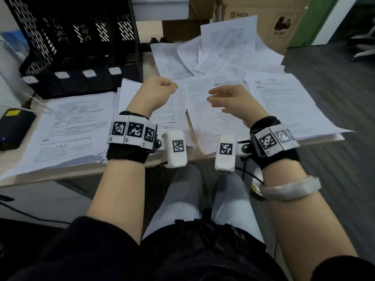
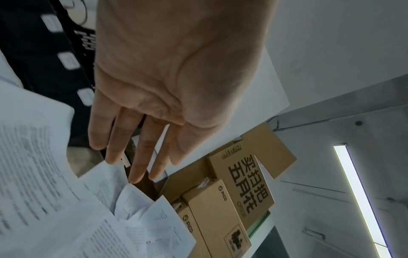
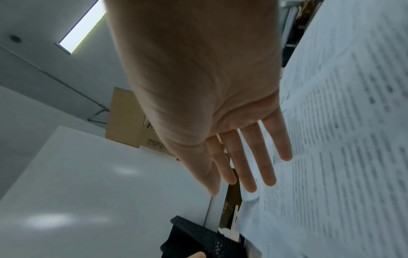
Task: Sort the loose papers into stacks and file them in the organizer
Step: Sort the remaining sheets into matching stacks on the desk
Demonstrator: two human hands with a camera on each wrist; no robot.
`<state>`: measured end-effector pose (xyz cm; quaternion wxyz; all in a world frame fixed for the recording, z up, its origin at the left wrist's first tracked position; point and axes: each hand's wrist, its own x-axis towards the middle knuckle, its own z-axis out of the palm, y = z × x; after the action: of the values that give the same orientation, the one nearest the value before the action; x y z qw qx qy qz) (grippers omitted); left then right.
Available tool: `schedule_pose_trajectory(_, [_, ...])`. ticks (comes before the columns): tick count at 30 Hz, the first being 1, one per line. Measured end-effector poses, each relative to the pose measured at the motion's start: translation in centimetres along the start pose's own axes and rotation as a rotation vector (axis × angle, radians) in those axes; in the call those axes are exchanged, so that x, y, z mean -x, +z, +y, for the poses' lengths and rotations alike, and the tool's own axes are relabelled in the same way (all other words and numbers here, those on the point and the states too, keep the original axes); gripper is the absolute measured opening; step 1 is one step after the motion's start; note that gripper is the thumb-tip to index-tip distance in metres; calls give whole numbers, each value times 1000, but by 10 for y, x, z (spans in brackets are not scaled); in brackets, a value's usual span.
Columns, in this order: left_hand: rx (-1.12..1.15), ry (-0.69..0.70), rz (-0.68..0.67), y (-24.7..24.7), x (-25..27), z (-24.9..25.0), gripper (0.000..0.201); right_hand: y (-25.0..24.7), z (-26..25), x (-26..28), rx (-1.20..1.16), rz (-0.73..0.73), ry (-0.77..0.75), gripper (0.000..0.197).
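Printed loose papers (image 1: 213,110) lie scattered over the desk, with a flatter stack (image 1: 75,122) at the left and a messy pile (image 1: 229,53) at the back. A black mesh organizer (image 1: 77,43) with several upright slots stands at the back left. My left hand (image 1: 160,88) hovers over the middle sheets; the left wrist view shows its fingers (image 2: 137,148) straight and holding nothing. My right hand (image 1: 229,98) hangs beside it over a printed page, fingers (image 3: 243,165) spread and relaxed, also holding nothing.
Cardboard boxes (image 1: 272,21) stand behind the papers. A black device with a yellow label (image 1: 14,126) sits at the desk's left edge. The desk's front edge (image 1: 81,173) runs just above my lap. An office chair base (image 1: 363,47) stands on the floor at the right.
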<state>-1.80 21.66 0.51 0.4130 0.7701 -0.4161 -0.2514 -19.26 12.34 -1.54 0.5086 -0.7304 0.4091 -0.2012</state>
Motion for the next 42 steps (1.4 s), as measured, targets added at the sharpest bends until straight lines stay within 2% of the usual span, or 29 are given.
schedule_pose_trajectory(5, [2,-72,-99,30,-43,26,10,-42,4,-28,82,139,47,36])
schedule_pose_trajectory(9, [-19,-98,-151,55,-85,40,28,-74,15,-63,198,227,166,50])
schedule_pose_trajectory(12, [-27,-111,-160,74,-114,48,33,-92,26,-87,300,205,270,64])
schedule_pose_trajectory(15, [-52,-137,-125,91,-143,47,31,-101,40,-110,530,143,392,80])
schedule_pose_trajectory(18, [-78,-184,-71,106,-167,42,6,-101,56,-125,699,86,541,106])
schedule_pose_trajectory(19, [-80,-201,-52,112,-175,39,8,-100,61,-127,713,65,578,114])
schedule_pose_trajectory(21, [-113,-258,-31,120,-186,34,30,-97,73,-129,729,25,624,123])
schedule_pose_trajectory(24, [-132,-324,-20,129,-199,29,43,-94,93,-132,729,-30,652,133])
schedule_pose_trajectory(27, [-17,-383,13,135,-212,24,57,-93,108,-137,718,-64,654,143])
schedule_pose_trajectory(29, [97,-410,97,135,-219,19,62,-93,109,-136,699,-69,654,143])
schedule_pose_trajectory(32, [213,-399,195,134,-228,10,54,-92,105,-133,663,-63,663,139])
schedule_pose_trajectory(36, [243,-345,166,131,-233,12,15,-93,102,-130,642,-76,663,138])
schedule_pose_trajectory(38, [214,-314,161,129,-235,14,31,-93,101,-128,635,-73,658,137])
schedule_pose_trajectory(39, [207,-288,161,129,-238,14,32,-93,101,-127,636,-73,656,137])
schedule_pose_trajectory(42, [207,-217,171,130,-242,14,21,-92,100,-125,642,-74,652,137])
